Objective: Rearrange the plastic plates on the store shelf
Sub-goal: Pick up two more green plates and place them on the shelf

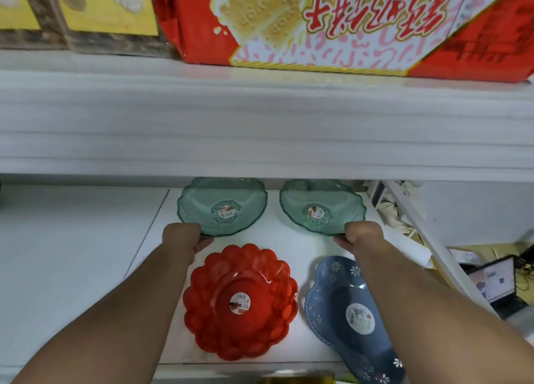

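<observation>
Two clear green plates sit at the back of the white shelf [150, 256], one on the left [222, 204] and one on the right [320, 207]. My left hand [183, 236] grips the near rim of the left green plate. My right hand [362, 235] grips the near rim of the right green plate. A red scalloped plate [239, 300] lies in front, between my forearms. A blue flower-patterned plate [346, 311] lies to its right, partly under my right forearm. The backs of both green plates are hidden by the shelf above.
A thick white upper shelf [260, 123] overhangs the plates and carries a red biscuit box [332, 22] and yellow-labelled packs [107, 11]. To the right, beyond a slanted white shelf support [433, 248], stands a laptop [494, 282] among clutter.
</observation>
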